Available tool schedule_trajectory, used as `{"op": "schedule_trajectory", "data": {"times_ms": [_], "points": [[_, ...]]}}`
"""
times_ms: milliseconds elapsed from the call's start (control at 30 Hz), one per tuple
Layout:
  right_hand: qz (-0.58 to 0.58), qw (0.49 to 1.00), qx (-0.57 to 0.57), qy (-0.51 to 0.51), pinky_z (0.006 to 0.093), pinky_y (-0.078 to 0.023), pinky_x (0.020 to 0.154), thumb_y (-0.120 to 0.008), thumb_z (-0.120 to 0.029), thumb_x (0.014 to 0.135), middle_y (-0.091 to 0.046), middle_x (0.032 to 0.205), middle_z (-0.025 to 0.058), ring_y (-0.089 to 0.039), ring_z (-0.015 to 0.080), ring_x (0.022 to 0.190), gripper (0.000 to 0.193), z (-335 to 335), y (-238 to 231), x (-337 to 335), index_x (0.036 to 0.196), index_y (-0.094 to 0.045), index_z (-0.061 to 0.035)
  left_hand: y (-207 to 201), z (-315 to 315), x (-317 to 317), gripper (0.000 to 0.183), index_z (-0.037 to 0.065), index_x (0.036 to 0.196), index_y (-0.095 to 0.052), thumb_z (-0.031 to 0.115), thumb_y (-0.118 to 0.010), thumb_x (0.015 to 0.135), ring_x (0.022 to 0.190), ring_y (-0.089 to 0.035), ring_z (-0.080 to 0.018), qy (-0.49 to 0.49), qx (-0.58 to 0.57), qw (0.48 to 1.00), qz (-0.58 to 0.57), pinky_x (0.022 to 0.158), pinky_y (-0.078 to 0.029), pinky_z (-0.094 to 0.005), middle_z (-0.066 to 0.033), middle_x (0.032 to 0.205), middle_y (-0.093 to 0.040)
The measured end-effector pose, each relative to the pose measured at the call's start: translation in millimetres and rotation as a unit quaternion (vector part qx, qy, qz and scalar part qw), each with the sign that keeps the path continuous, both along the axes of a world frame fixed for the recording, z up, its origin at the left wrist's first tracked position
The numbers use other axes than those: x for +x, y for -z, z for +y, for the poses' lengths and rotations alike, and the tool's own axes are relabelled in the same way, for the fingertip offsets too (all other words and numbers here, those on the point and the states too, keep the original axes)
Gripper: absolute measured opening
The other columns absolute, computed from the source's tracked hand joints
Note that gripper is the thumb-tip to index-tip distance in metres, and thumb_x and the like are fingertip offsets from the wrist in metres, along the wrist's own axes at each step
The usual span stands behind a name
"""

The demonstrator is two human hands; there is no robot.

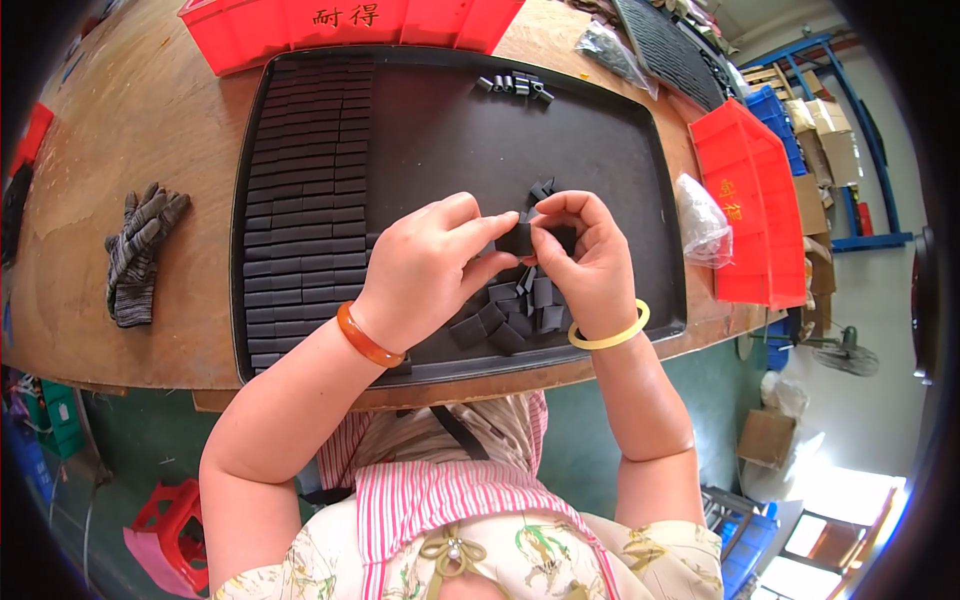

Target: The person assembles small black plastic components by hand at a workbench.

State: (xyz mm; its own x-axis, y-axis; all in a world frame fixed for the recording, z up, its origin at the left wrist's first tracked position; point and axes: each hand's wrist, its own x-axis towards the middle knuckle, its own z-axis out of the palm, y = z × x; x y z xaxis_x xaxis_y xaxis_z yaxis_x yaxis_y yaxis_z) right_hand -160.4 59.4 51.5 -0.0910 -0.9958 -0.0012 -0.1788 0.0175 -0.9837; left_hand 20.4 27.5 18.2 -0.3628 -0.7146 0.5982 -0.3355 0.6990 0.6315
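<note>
Head view: a small flat black rectangular piece (518,238) is pinched from both sides above the wide black tray (600,160). Thumb and forefinger of the left hand (425,265) are closed on its left edge, and those of the right hand (590,262) on its right edge. A loose heap of black pieces (510,315) is seen just below the hands, and neat rows of black pieces (305,190) along the tray's left side. A striped grey glove (140,250) is laid on the wooden table (130,120).
</note>
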Motion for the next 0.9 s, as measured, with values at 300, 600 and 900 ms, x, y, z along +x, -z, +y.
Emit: {"op": "schedule_trajectory", "data": {"times_ms": [300, 600, 900], "points": [[-0.077, 0.996, 0.015, -0.036, 0.023, -0.053, 0.074, -0.062, 0.001, 0.089, -0.06, 0.099, 0.0055, -0.059, 0.0099, 0.087, 0.019, 0, 3, -1, 0.108, -0.057, 0.0, 3, 1, -3, 0.027, 0.008, 0.1, -0.072, 0.01, -0.078, 0.074, 0.06, -0.056, -0.0204, -0.006, -0.003, 1.0, -0.004, 0.055, -0.047, -0.0314, -0.0049, 0.077, -0.056], [0.107, 0.991, -0.075, -0.004, 0.021, -0.05, 0.074, -0.063, 0.002, 0.087, -0.06, 0.097, 0.0026, -0.059, 0.008, 0.086, 0.02, 3, 10, -1, 0.106, -0.058, -0.0019, 5, 0, -3, 0.034, 0.009, 0.108, -0.071, 0.011, -0.078, 0.075, 0.059, -0.055, -0.0206, -0.011, -0.042, 0.999, -0.021, 0.054, -0.046, -0.0315, -0.0049, 0.076, -0.054], [-0.062, 0.997, 0.026, -0.036, 0.0211, -0.051, 0.076, -0.064, 0.002, 0.085, -0.059, 0.098, 0.004, -0.056, 0.0073, 0.091, 0.026, 2, 2, -6, 0.11, -0.057, -0.001, 4, 0, -1, 0.043, 0.01, 0.115, -0.069, 0.011, -0.079, 0.073, 0.061, -0.054, -0.02, 0.011, 0.007, 1.0, -0.021, 0.055, -0.047, -0.0316, -0.0051, 0.076, -0.053]]}}
